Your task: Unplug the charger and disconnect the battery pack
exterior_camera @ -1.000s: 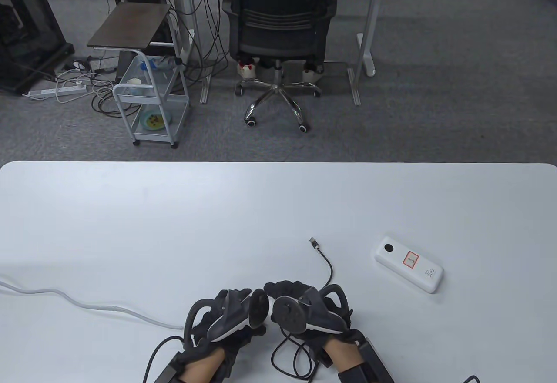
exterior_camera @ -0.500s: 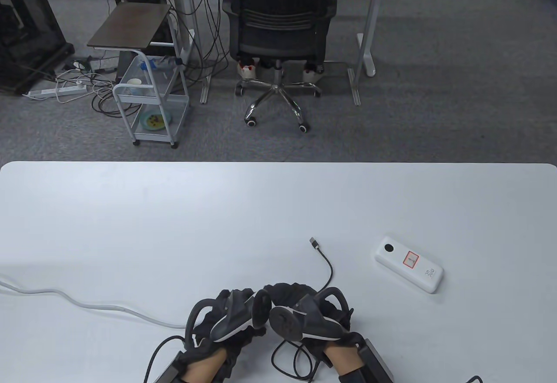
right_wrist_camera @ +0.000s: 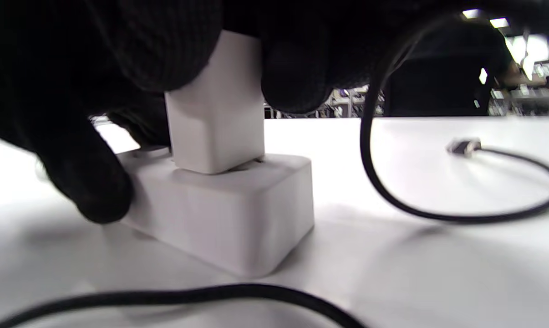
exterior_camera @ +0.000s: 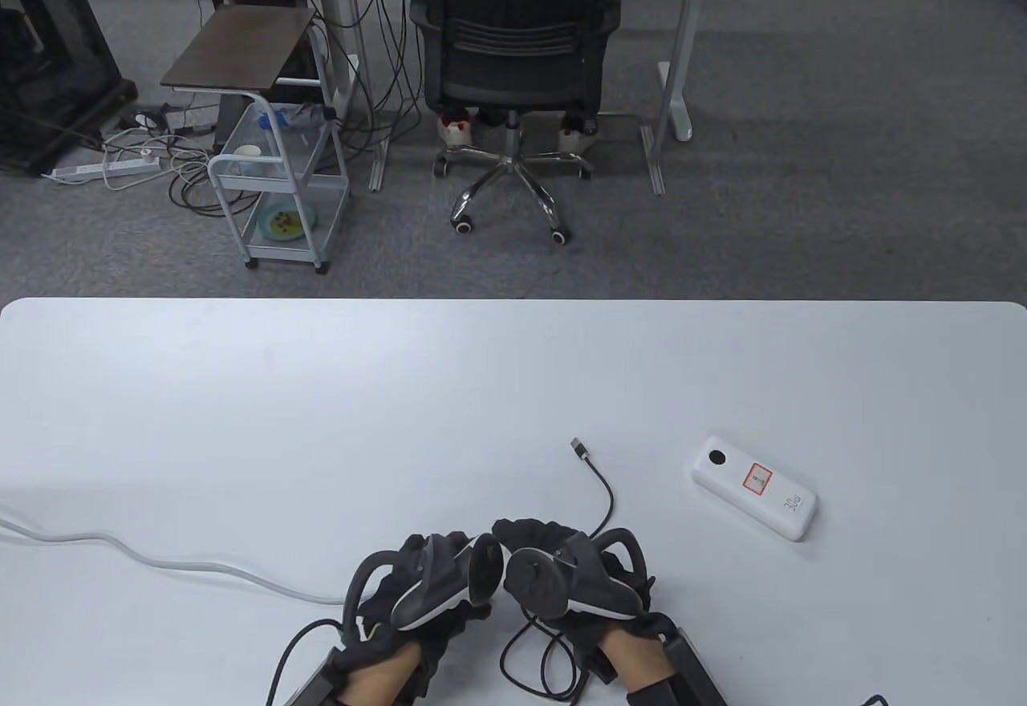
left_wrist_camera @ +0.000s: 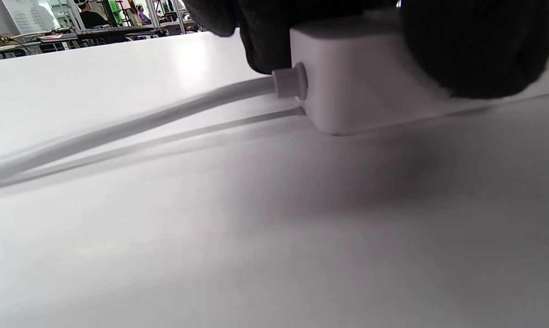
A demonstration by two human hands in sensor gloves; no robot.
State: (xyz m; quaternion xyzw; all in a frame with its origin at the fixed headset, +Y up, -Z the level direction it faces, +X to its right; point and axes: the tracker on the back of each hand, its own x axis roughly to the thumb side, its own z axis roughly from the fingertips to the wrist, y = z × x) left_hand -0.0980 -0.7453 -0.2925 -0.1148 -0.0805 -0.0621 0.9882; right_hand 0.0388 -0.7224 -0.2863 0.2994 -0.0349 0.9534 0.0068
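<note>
Bottom centre: right hand (exterior_camera: 574, 586) is gripping the charger (right_wrist_camera: 215, 114), standing upright in the power strip (right_wrist_camera: 229, 218); left hand (exterior_camera: 425, 586) is pressing the strip down, so the pull goes straight up.

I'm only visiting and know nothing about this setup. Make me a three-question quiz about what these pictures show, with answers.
1. True or false: the black cable's free plug is plugged into the battery pack.
2. Which hand grips the white charger?
A. left hand
B. right hand
C. neither
3. Fill in: the charger sits in a white power ____ lying on the table.

Key
1. False; the plug lies on the table, apart from the pack.
2. B; its fingers pinch the charger.
3. strip
</note>
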